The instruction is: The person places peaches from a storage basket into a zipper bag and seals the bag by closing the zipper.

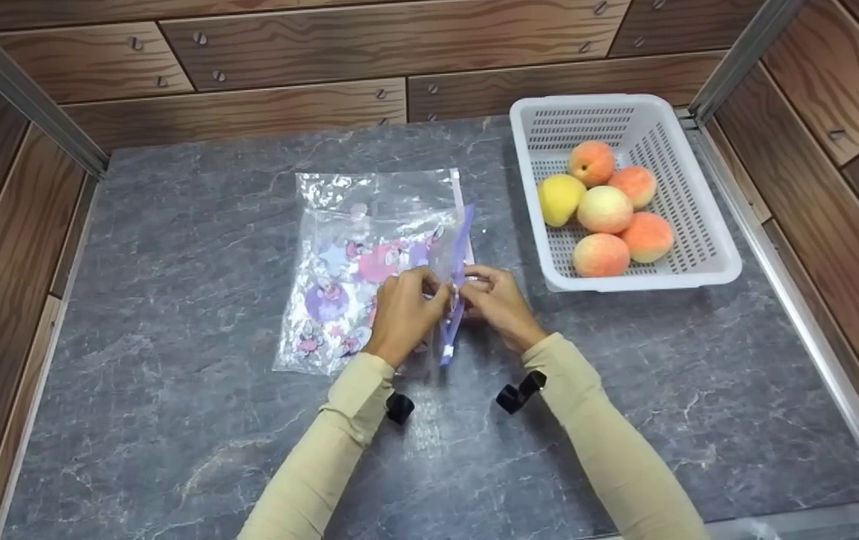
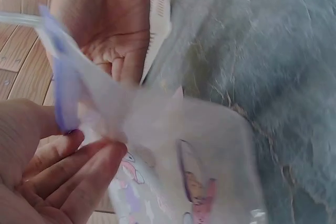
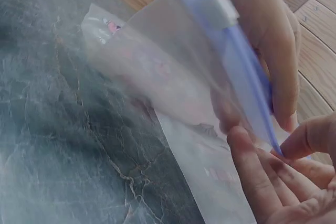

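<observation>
- The clear plastic bag lies on the grey marbled desk, left of the basket — printed with pink and purple cartoon pictures, its purple strip along the right edge.
- The left hand has a narrow grip, pinching the bag at the purple strip between thumb and fingers.
- The right hand has a narrow grip too, thumb and fingers pinching the strip just beside the left hand.
- A white slider sits at the strip's near end, and the film by the strip is lifted off the desk.
- The white basket stands at the far right of the desk, well apart from the bag.
- Six fruits rest inside it — five orange-pink to pale peaches and one yellow fruit, grouped close together.
- Beige sleeves cover both forearms; walls with a wooden-plank pattern stand behind and at both sides.
</observation>
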`<state>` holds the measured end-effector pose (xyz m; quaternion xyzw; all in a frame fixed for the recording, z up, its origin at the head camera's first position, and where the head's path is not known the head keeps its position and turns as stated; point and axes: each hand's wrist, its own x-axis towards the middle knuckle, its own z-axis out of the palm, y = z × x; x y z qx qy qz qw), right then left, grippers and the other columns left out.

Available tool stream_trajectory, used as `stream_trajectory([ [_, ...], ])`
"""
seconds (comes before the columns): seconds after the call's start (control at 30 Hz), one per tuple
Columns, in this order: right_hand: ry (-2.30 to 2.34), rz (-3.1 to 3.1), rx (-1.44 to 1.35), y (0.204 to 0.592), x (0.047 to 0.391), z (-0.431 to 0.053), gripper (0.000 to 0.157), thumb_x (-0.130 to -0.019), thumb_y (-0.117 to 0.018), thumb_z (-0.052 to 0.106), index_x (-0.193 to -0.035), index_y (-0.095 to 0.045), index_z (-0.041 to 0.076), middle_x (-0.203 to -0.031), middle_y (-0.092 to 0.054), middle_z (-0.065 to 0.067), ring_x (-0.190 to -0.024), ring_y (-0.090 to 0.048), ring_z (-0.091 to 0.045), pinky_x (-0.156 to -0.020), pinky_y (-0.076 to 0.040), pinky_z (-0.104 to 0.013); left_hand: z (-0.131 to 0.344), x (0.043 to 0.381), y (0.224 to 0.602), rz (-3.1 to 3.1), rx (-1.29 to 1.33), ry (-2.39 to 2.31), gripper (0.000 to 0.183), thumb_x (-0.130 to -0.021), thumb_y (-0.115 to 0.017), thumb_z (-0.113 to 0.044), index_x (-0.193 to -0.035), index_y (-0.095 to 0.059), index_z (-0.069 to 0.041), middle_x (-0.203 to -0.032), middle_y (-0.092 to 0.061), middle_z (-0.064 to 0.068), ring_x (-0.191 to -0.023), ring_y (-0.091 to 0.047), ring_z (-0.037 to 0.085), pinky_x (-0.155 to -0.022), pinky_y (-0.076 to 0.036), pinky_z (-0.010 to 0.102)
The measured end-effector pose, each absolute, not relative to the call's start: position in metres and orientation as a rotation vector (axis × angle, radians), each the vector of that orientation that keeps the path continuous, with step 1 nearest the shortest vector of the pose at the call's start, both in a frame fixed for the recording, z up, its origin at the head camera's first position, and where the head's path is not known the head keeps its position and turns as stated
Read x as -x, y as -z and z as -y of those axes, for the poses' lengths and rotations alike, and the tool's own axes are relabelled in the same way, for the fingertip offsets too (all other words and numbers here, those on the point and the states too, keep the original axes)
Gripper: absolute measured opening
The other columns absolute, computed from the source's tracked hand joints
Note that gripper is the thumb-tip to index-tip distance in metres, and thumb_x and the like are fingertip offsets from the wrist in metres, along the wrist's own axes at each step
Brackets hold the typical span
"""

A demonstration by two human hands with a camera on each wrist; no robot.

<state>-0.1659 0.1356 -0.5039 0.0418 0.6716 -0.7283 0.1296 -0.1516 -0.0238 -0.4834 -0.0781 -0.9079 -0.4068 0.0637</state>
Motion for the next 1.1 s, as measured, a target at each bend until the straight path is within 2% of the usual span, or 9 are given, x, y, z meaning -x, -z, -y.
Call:
stream_trajectory([
  [0.1,2.121,-2.004,-0.130,0.505,0.166,-0.134,0.028,-0.087,-0.053,-0.011,-0.114,-0.061,-0.013,-0.080,-0.072,-0.005,-0.062,-0.065,-0.011,-0.057,-0.058,-0.025,0.025,0.152,0.483,2.734,0.251,1.197,0.016,-0.089,-0.071,-0.013,-0.103,-0.075,-0.005,-0.085,-0.077,0.006,-0.075,-0.074,0.019,-0.066,-0.059,0.037],
  [0.17,2.127,-2.038,-0.121,0.506,0.166,-0.133,0.026,-0.087,-0.054,-0.011,-0.112,-0.061,-0.014,-0.079,-0.073,-0.007,-0.061,-0.065,-0.011,-0.055,-0.058,-0.025,0.026,0.152,0.483,2.734,0.256,1.190,0.021,-0.089,-0.070,-0.011,-0.108,-0.075,-0.003,-0.086,-0.077,0.007,-0.076,-0.074,0.020,-0.066,-0.059,0.037],
  [0.27,2.119,-2.123,-0.088,0.507,0.165,-0.133,0.018,-0.090,-0.061,-0.009,-0.107,-0.064,-0.014,-0.082,-0.075,-0.013,-0.059,-0.065,-0.010,-0.053,-0.057,-0.026,0.030,0.154,0.483,2.725,0.252,1.219,0.013,-0.092,-0.070,-0.012,-0.097,-0.079,-0.005,-0.080,-0.076,0.005,-0.070,-0.071,0.017,-0.061,-0.057,0.034],
  [0.4,2.106,-2.209,-0.061,0.508,0.165,-0.134,0.011,-0.094,-0.065,-0.004,-0.101,-0.066,-0.013,-0.079,-0.075,-0.017,-0.054,-0.065,-0.009,-0.050,-0.058,-0.030,0.039,0.154,0.481,2.692,0.211,1.304,0.015,-0.094,-0.070,-0.015,-0.085,-0.079,-0.007,-0.071,-0.073,0.000,-0.059,-0.064,0.011,-0.055,-0.053,0.028],
  [0.5,2.133,-2.177,-0.072,0.510,0.166,-0.137,0.013,-0.096,-0.061,-0.004,-0.101,-0.065,-0.015,-0.071,-0.072,-0.012,-0.048,-0.063,-0.011,-0.046,-0.057,-0.031,0.049,0.152,0.479,2.658,0.151,1.355,0.013,-0.092,-0.071,-0.014,-0.082,-0.078,-0.007,-0.067,-0.071,-0.002,-0.055,-0.062,0.009,-0.054,-0.053,0.026],
  [0.63,2.162,-2.101,-0.104,0.514,0.168,-0.143,0.019,-0.100,-0.056,-0.003,-0.108,-0.062,-0.020,-0.063,-0.066,-0.005,-0.044,-0.058,-0.011,-0.042,-0.053,-0.025,0.065,0.150,0.479,2.637,0.070,1.392,0.013,-0.088,-0.071,-0.011,-0.077,-0.076,-0.007,-0.065,-0.070,-0.002,-0.053,-0.063,0.010,-0.057,-0.054,0.028],
  [0.73,2.163,-2.081,-0.133,0.516,0.169,-0.147,0.023,-0.101,-0.056,-0.002,-0.113,-0.061,-0.021,-0.062,-0.065,-0.005,-0.044,-0.057,-0.010,-0.040,-0.050,-0.021,0.075,0.148,0.479,2.635,0.028,1.395,0.014,-0.086,-0.070,-0.010,-0.074,-0.074,-0.008,-0.064,-0.069,-0.002,-0.053,-0.062,0.012,-0.058,-0.054,0.030],
  [0.97,2.164,-2.074,-0.225,0.518,0.170,-0.156,0.021,-0.100,-0.060,0.002,-0.107,-0.062,-0.018,-0.059,-0.062,-0.004,-0.042,-0.054,-0.008,-0.037,-0.045,-0.018,0.095,0.143,0.478,2.642,-0.028,1.377,0.020,-0.087,-0.067,-0.014,-0.068,-0.072,-0.011,-0.060,-0.068,-0.005,-0.052,-0.063,0.011,-0.056,-0.052,0.029],
  [1.1,2.188,-2.056,-0.277,0.518,0.170,-0.160,0.020,-0.100,-0.058,0.000,-0.106,-0.061,-0.019,-0.061,-0.062,-0.005,-0.043,-0.055,-0.008,-0.038,-0.045,-0.018,0.104,0.140,0.478,2.624,-0.054,1.422,0.020,-0.088,-0.066,-0.012,-0.069,-0.072,-0.010,-0.058,-0.068,-0.005,-0.047,-0.063,0.010,-0.049,-0.052,0.026],
])
